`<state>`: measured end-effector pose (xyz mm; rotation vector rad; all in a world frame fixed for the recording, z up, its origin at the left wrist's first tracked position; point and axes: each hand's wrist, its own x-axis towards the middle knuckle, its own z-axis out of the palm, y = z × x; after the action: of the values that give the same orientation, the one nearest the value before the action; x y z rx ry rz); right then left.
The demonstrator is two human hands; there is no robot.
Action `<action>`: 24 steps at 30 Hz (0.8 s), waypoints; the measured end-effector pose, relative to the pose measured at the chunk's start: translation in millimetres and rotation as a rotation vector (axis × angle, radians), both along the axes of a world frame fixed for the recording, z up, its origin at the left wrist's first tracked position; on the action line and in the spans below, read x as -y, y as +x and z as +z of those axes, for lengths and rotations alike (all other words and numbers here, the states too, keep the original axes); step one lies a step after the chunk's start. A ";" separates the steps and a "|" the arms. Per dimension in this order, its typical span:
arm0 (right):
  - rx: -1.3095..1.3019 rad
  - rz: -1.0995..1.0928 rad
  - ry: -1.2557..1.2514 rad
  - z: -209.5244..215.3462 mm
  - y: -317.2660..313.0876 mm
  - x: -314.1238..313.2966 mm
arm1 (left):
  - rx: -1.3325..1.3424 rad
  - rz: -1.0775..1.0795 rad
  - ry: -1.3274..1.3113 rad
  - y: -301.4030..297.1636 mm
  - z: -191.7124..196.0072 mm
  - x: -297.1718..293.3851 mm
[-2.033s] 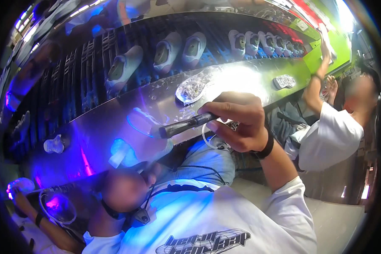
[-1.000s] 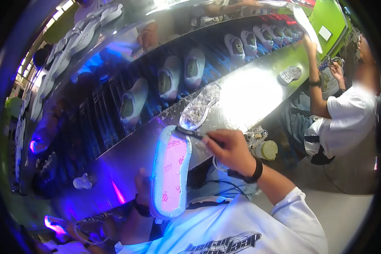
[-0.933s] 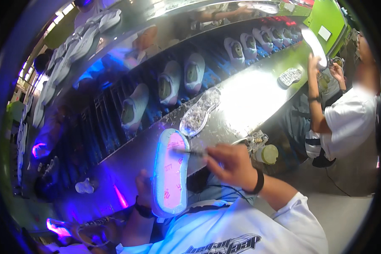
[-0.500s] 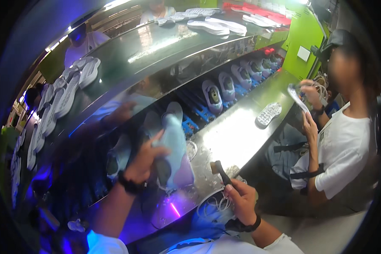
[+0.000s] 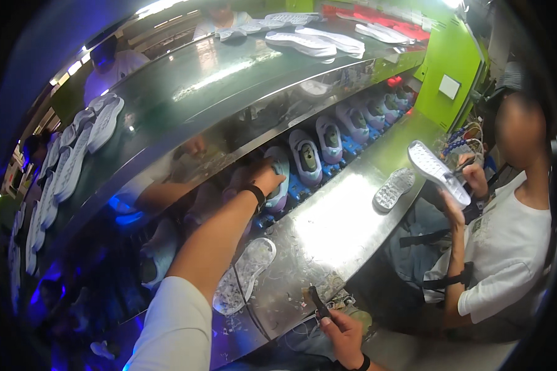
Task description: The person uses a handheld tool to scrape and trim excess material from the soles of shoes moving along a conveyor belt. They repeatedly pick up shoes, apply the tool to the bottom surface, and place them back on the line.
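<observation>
My left hand (image 5: 267, 177) reaches into the lower channel, its fingers closed round a pale blue and lilac shoe upper (image 5: 281, 162) in the row. In my right hand (image 5: 343, 337), near the front edge of the metal ledge, is a dark-handled brush (image 5: 319, 303) with brown bristles pointing up and left. Between my arms a white shoe sole (image 5: 263, 250) lies on the ledge, with a dark cord (image 5: 244, 297) across it. Other shoe uppers (image 5: 306, 159) stand along the blue conveyor supports beyond my left hand.
At the right a co-worker (image 5: 507, 216) holds a white sole (image 5: 438, 172) over the ledge's edge. Another sole (image 5: 393, 190) lies on the metal ledge (image 5: 328, 235). Above, a green belt (image 5: 161, 123) carries several white soles (image 5: 105, 127). A green panel (image 5: 449, 68) stands at the far end.
My left hand has moved forward and right with the shoe upper, from over the ledge into the row. The sole on the ledge is now uncovered. My right hand with the brush is slightly lower.
</observation>
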<state>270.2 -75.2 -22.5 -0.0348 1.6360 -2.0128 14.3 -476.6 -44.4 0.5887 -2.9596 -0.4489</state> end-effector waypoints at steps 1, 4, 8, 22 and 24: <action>0.011 0.000 -0.007 -1.8 0.6 0.6 | -0.040 0.014 0.011 8.2 3.0 -2.5; 0.021 0.001 -0.014 -0.7 -1.9 1.5 | -0.173 0.080 0.187 40.5 36.8 -8.0; -0.032 -0.017 -0.016 5.9 -0.7 4.7 | -0.100 0.110 0.063 118.2 79.6 28.4; -0.161 0.025 -0.067 55.2 60.6 4.9 | -0.303 0.428 0.972 329.1 83.2 82.6; -0.181 0.046 -0.078 51.7 70.1 7.8 | -0.336 0.592 1.135 377.2 110.7 68.2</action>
<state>340.3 -83.0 29.2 -0.2881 1.6473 -2.0885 391.5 -544.8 66.4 1.2217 -1.8261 -1.8757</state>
